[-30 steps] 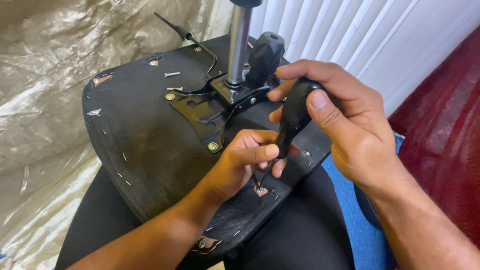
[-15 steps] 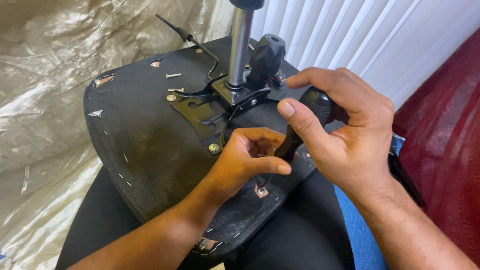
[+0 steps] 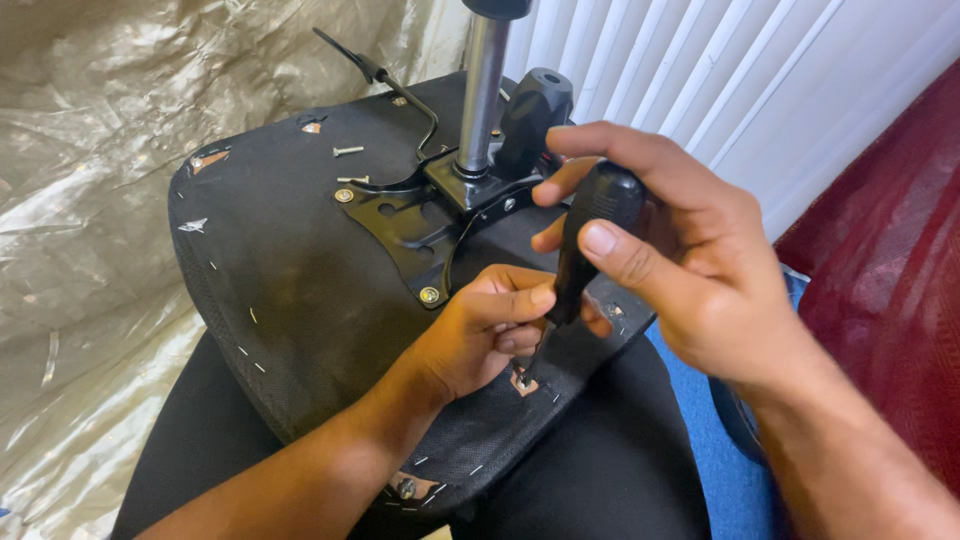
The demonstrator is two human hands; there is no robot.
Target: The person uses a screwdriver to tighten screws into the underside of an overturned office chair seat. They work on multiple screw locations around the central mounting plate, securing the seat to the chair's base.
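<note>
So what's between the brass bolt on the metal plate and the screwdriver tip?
In the head view, the left hand lies between the brass bolt and the screwdriver tip, its fingers steadying the shaft over the seat underside.

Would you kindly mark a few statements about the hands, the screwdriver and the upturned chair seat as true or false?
1. The right hand grips the black handle of a screwdriver. True.
2. The left hand rests flat on the plastic sheet. False: it is curled beside the screwdriver shaft, on the underside of the chair seat.
3. The screwdriver tip meets the seat near its front edge. True.
4. The metal column lies flat on the floor. False: it stands up from the mounting plate on the seat.
5. Two loose screws lie on the seat underside near the plate. True.
6. The screwdriver handle is bright red. False: it is black.
</note>
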